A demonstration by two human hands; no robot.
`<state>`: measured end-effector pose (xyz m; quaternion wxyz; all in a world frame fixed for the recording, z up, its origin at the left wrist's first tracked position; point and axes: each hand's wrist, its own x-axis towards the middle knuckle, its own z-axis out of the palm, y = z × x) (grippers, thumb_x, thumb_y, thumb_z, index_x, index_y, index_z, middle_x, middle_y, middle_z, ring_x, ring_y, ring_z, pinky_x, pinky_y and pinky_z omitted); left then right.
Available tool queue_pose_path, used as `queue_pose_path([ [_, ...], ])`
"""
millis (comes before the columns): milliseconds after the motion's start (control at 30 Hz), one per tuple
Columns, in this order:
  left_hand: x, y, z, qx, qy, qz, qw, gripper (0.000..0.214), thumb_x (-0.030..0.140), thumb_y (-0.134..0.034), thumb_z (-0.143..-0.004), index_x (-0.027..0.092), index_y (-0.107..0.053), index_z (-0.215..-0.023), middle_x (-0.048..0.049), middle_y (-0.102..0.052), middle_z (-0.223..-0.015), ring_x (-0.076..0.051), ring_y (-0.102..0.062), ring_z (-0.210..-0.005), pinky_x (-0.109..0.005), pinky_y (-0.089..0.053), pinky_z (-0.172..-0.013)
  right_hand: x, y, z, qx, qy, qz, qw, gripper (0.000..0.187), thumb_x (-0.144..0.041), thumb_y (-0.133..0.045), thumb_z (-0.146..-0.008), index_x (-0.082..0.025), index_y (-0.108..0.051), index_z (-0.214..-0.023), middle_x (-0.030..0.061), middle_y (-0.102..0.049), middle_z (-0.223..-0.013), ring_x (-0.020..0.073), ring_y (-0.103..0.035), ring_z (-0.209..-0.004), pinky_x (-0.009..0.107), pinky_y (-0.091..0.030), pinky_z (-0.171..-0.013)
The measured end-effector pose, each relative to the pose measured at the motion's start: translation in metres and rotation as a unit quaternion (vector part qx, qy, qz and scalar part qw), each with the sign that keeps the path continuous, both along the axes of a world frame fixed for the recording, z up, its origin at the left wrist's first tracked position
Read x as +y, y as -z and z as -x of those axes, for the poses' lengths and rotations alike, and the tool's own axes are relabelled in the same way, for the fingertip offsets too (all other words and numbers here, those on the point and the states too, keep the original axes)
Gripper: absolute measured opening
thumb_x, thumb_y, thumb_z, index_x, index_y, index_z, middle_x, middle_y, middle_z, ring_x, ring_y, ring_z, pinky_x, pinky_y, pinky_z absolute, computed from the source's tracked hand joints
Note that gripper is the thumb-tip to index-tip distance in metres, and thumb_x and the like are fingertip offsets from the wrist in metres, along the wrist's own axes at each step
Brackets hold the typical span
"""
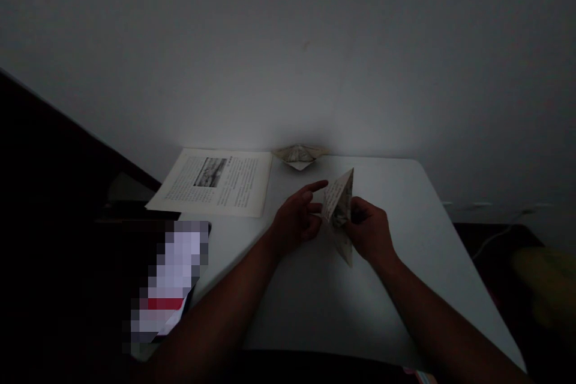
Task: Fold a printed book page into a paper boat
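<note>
The boat [338,198], folded from printed paper, was gripped at its middle, on the right side, by the thumb and fingers of the right hand [371,228]. Its two pointed ends were directed toward the wall and toward the wearer. The fingers of the left hand [297,222] were parted and closed on nothing; the index finger was extended beside the boat's left face and the lower fingers were bent. Whether the paper was touched by these fingertips could not be told. The boat was held over the middle of the table [396,186]; its clearance from the surface could not be judged. Beyond the hands, a second boat [300,156] was set at the far edge, next to the wall [288,42]. To its left, printed sheets [247,183] were laid flat, the top one marked with a dark picture. Nearer, along the left edge, a phone [175,270] was positioned with its screen lit and pixelated. Past the right edge, a pale cable [499,240] and a blurred yellow item [553,288] were seen.
</note>
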<state>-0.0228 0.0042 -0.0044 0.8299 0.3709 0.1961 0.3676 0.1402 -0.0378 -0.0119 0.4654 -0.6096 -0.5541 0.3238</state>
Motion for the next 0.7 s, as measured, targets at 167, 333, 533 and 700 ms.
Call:
queue_pose_path([
  [167,0.003,-0.003,0.005,0.017,-0.043,0.007,0.999,0.056,0.043,-0.045,-0.085,0.017,-0.038,-0.135,-0.005,-0.067,-0.072,-0.004,-0.036,-0.029,-0.018,-0.021,-0.034,-0.004,-0.013,-0.01,-0.101,0.023,-0.229,0.968,0.027,-0.023,-0.067,-0.073,-0.021,-0.062,-0.099,0.005,-0.064,-0.09,0.0174,-0.059,-0.077,0.034,-0.05,-0.071],
  [333,0.003,-0.005,0.006,0.038,-0.027,0.011,0.999,0.06,0.048,-0.049,-0.083,0.018,-0.04,-0.134,-0.0037,-0.065,-0.067,-0.003,-0.035,-0.03,-0.019,-0.02,-0.035,-0.004,-0.023,-0.019,-0.214,-0.112,-0.328,0.913,0.033,-0.026,-0.071,-0.073,-0.025,-0.064,-0.105,0.0062,-0.067,-0.091,0.0202,-0.06,-0.082,0.038,-0.05,-0.071],
  [533,0.0,-0.004,0.007,0.032,0.02,0.006,0.999,0.065,0.049,-0.046,-0.083,0.019,-0.032,-0.139,-0.0027,-0.066,-0.069,-0.003,-0.034,-0.029,-0.017,-0.018,-0.033,0.001,-0.017,-0.02,-0.283,-0.146,-0.329,0.889,0.033,-0.027,-0.068,-0.077,-0.023,-0.062,-0.11,0.0069,-0.069,-0.096,0.02,-0.061,-0.084,0.039,-0.046,-0.075],
  [700,-0.001,-0.002,0.008,0.006,0.035,0.015,0.999,0.063,0.048,-0.046,-0.084,0.02,-0.032,-0.139,-0.0032,-0.066,-0.071,-0.002,-0.032,-0.028,-0.017,-0.02,-0.034,0.0,-0.017,-0.018,-0.308,-0.14,-0.337,0.879,0.029,-0.03,-0.067,-0.078,-0.022,-0.063,-0.106,0.0059,-0.071,-0.093,0.0188,-0.062,-0.079,0.036,-0.044,-0.072],
])
